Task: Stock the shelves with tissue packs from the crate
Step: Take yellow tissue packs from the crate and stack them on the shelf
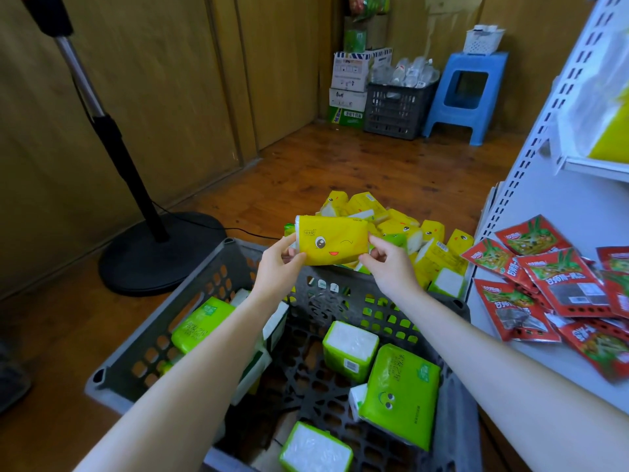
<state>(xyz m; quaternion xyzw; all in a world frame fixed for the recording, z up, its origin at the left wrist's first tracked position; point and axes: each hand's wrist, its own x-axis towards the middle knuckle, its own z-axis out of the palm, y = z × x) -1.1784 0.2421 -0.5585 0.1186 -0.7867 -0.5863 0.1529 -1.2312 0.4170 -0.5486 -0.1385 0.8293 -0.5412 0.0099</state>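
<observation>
A yellow tissue pack (332, 245) is held in the air over the far wall of the grey crate (163, 321), face side toward the camera. The left hand (277, 267) has its grip pinched on the pack's left end, thumb on the front and fingers behind. The right hand (391, 267) pinches the right end in the same way. The pack touches nothing but the two hands.

The job looks far from finished. Several green packs (401, 396) lie loose on the crate's floor, some flat and some on end, near the left and right walls. A heap of yellow packs (432, 247) sits just past the far wall of the crate, beside the foot of the white shelf (531, 356) on the right. Whether that heap rests on the floor or on a low board cannot be told. The shelf board in view carries only red snack packets (561, 287), and no tissue pack stands on it. My judgement is that the held pack is yet to be placed, and the green ones in the crate are all left to go.
</observation>
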